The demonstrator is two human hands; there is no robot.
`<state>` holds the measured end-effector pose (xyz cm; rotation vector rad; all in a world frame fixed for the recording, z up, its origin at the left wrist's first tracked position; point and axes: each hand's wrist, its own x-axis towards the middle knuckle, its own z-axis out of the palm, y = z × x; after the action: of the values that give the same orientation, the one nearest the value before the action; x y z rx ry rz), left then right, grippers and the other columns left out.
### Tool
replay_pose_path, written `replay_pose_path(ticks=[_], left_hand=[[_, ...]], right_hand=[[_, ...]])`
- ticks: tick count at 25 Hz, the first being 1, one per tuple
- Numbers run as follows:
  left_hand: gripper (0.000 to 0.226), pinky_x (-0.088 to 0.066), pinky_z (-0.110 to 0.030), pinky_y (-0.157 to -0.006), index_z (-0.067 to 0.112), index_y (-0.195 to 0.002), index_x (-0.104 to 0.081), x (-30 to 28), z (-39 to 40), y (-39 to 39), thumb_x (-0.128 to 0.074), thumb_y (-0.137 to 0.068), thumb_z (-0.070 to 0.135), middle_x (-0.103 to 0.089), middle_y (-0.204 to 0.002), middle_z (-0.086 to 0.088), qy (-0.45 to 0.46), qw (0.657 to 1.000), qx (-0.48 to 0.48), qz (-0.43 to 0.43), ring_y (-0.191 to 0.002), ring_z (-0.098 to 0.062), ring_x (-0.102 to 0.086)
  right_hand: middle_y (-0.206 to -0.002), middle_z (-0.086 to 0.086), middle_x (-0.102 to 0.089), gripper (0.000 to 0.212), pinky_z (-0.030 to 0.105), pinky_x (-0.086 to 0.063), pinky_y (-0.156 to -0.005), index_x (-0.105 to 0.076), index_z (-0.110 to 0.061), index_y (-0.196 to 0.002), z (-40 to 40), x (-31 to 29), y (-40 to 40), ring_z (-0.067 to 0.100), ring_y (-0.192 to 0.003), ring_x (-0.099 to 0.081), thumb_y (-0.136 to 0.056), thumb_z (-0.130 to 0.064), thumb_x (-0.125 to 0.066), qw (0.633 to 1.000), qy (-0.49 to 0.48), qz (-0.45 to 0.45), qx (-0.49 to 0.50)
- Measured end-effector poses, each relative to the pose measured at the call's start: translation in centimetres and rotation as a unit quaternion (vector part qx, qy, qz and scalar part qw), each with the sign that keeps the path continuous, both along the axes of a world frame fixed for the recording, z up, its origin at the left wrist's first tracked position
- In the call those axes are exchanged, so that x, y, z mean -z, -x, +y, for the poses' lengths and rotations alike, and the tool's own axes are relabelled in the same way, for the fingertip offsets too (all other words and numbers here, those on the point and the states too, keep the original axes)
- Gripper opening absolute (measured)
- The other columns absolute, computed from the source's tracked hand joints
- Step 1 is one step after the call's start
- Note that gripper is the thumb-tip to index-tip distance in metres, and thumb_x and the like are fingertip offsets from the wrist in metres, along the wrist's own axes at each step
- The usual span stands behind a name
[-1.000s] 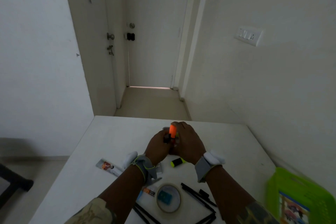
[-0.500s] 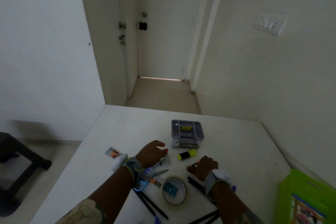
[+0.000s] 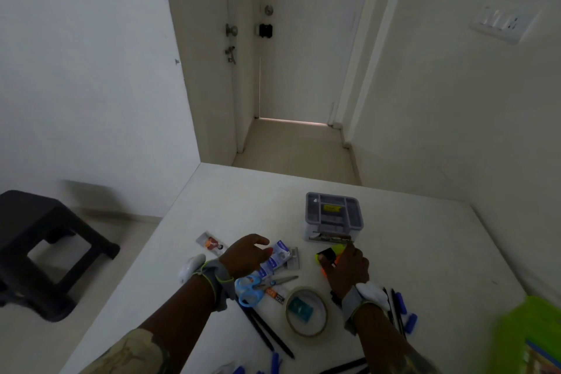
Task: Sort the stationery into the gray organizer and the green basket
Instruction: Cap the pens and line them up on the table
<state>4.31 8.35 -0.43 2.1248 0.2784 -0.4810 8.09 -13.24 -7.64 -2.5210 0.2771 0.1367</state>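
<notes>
Two highlighters sit under my right hand (image 3: pixel 349 267): a yellow highlighter (image 3: pixel 331 253) with a black cap at my fingertips, and an orange highlighter (image 3: pixel 324 273) peeking out beneath the palm. My right fingers are curled down over them, though I cannot tell whether they actually grip either one. Just beyond stands the gray organizer (image 3: pixel 334 218), its top split into compartments, one holding something yellow; the print on its front is too blurred to read. My left hand (image 3: pixel 247 255) hovers with fingers relaxed and apart above a blue-and-white packet (image 3: pixel 277 255), whose lettering I cannot read. Nearer me lie one pair of blue-handled scissors (image 3: pixel 252 288), one roll of tape (image 3: pixel 306 311) ringing a small teal thing, and several black pens (image 3: pixel 267 331), with blue-capped ones by my right wrist. One green basket (image 3: pixel 528 337) sits at the right edge of the white worktop (image 3: pixel 243 206), whose far half lies open up to its back edge. One dark stool (image 3: pixel 42 240) stands on the floor to the left.
</notes>
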Motion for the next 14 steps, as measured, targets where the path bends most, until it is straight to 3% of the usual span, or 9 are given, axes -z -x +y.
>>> replay_pose_path(ticks=[2, 3, 4, 5, 7, 10, 12, 14], left_hand=[[0.037, -0.045, -0.005, -0.051, 0.007, -0.127, -0.048, 0.6, 0.1, 0.1, -0.052, -0.093, 0.023, -0.062, -0.089, -0.002, -0.004, 1.000, -0.014, -0.007, -0.068, -0.006, -0.055], [0.036, -0.043, -0.006, -0.053, 0.006, -0.126, -0.049, 0.9, 0.1, 0.1, -0.051, -0.093, 0.022, -0.065, -0.092, -0.005, -0.015, 1.000, -0.019, -0.017, -0.070, -0.009, -0.055], [0.034, -0.042, -0.011, -0.058, 0.006, -0.125, -0.050, 1.2, 0.3, 0.1, -0.051, -0.094, 0.021, -0.066, -0.100, -0.009, -0.034, 0.999, -0.026, -0.029, -0.075, -0.013, -0.055], [0.031, -0.040, -0.013, -0.061, 0.007, -0.122, -0.052, 1.6, 0.6, 0.1, -0.050, -0.094, 0.019, -0.065, -0.106, -0.012, -0.049, 0.998, -0.034, -0.035, -0.082, -0.017, -0.055], [0.021, -0.039, -0.006, -0.053, 0.013, -0.113, -0.057, 2.8, 1.2, 0.0, -0.049, -0.093, 0.014, -0.061, -0.105, -0.011, -0.051, 0.996, -0.059, -0.031, -0.096, -0.022, -0.059], [0.030, -0.038, -0.001, -0.049, 0.010, -0.119, -0.054, 4.1, 2.1, -0.2, -0.046, -0.091, 0.007, -0.057, -0.122, -0.015, -0.058, 0.996, -0.073, -0.011, -0.093, -0.019, -0.053], [0.034, -0.042, -0.012, -0.062, 0.005, -0.125, -0.051, 4.5, 2.8, -0.2, -0.045, -0.091, 0.005, -0.055, -0.128, -0.018, -0.059, 0.996, -0.070, -0.003, -0.098, -0.022, -0.055], [0.034, -0.041, -0.022, -0.077, 0.005, -0.125, -0.050, 4.6, 3.3, 0.0, -0.046, -0.091, 0.007, -0.055, -0.128, -0.018, -0.060, 0.996, -0.069, 0.000, -0.111, -0.027, -0.057]], right_hand=[[-0.124, 0.028, -0.052, 0.073, 0.048, -0.041, -0.095, -0.045, 0.003, -0.129, 1.1, -0.9, 0.3, 0.044, -0.113, -0.050, -0.079, -0.049, -0.061, 0.997, 0.048, -0.043, -0.039], [-0.115, 0.028, -0.058, 0.056, 0.048, -0.047, -0.090, -0.054, 0.003, -0.119, 1.6, -0.8, 0.4, 0.045, -0.104, -0.057, -0.079, -0.034, -0.063, 0.993, 0.061, -0.081, -0.065], [-0.104, 0.026, -0.065, 0.047, 0.046, -0.052, -0.082, -0.061, 0.002, -0.108, 2.1, -0.9, 0.6, 0.042, -0.093, -0.064, -0.075, -0.032, -0.058, 0.990, 0.045, -0.078, -0.105], [-0.097, 0.021, -0.068, 0.045, 0.041, -0.054, -0.079, -0.065, -0.002, -0.101, 2.7, -0.8, 0.8, 0.037, -0.089, -0.066, -0.073, -0.034, -0.049, 0.986, 0.037, -0.075, -0.145], [-0.103, 0.013, -0.066, 0.045, 0.035, -0.050, -0.087, -0.064, -0.010, -0.103, 4.0, -1.5, 1.3, 0.030, -0.096, -0.062, -0.075, -0.033, -0.036, 0.971, 0.037, -0.064, -0.229], [-0.116, 0.016, -0.059, 0.039, 0.035, -0.050, -0.086, -0.058, -0.009, -0.116, 6.0, -1.7, 1.9, 0.034, -0.100, -0.058, -0.080, -0.014, -0.044, 0.945, 0.075, -0.037, -0.316], [-0.135, 0.016, -0.044, 0.045, 0.041, -0.043, -0.094, -0.043, -0.010, -0.133, 7.3, -1.7, 2.0, 0.037, -0.116, -0.046, -0.088, -0.012, -0.044, 0.927, 0.118, -0.009, -0.355], [-0.140, 0.013, -0.036, 0.043, 0.042, -0.039, -0.099, -0.038, -0.013, -0.136, 7.9, -1.6, 2.3, 0.034, -0.123, -0.038, -0.093, -0.014, -0.040, 0.924, 0.159, 0.021, -0.347]])
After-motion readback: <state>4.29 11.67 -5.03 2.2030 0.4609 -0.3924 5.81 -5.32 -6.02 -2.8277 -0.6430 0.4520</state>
